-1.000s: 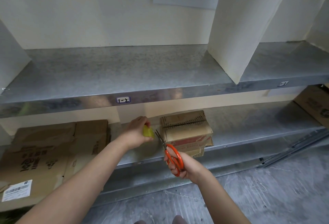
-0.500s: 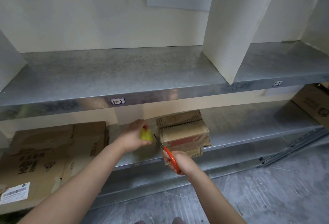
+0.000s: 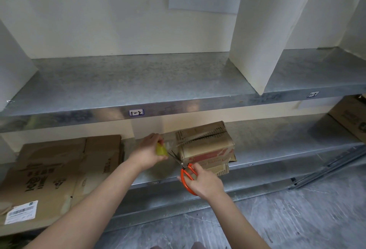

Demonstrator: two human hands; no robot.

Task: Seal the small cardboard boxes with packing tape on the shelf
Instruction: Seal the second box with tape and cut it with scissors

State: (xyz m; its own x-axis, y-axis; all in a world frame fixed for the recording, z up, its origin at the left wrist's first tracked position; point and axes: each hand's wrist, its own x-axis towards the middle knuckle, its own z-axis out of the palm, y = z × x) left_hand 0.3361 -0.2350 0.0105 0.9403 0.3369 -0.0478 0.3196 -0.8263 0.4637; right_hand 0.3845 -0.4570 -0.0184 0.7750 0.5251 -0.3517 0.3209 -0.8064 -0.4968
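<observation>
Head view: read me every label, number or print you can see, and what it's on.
"1-2": white sticker on the upper shelf edge.
Second sticker, further right: blurred.
Shipping label on the flat cardboard: too small.
Black print on that cardboard: unreadable.
Red print on the small box: blurred.
Right-hand box: print blurred.

"1-2" label (image 3: 136, 112) on shelf edge (image 3: 198, 106)
</observation>
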